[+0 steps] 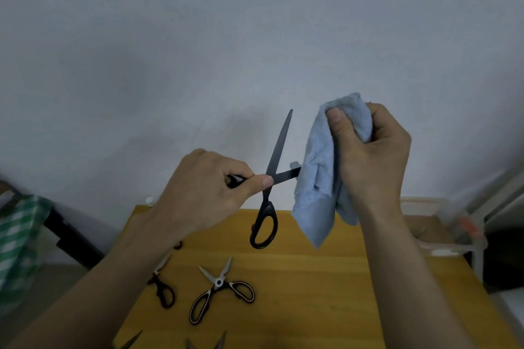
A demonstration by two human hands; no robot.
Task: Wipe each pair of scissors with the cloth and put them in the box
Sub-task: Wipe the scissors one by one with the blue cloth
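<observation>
Gripped black scissors [270,178] by one handle in left hand [204,193], blades spread, above the tabletop [326,292], one blade tip touching the blue cloth [320,178] bunched in right-hand fingers [340,127].

No legible text, labels or nos. anywhere.

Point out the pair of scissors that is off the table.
The all-black scissors, blades spread, gripped by the left hand; the other pairs lie on the wooden table.
</observation>
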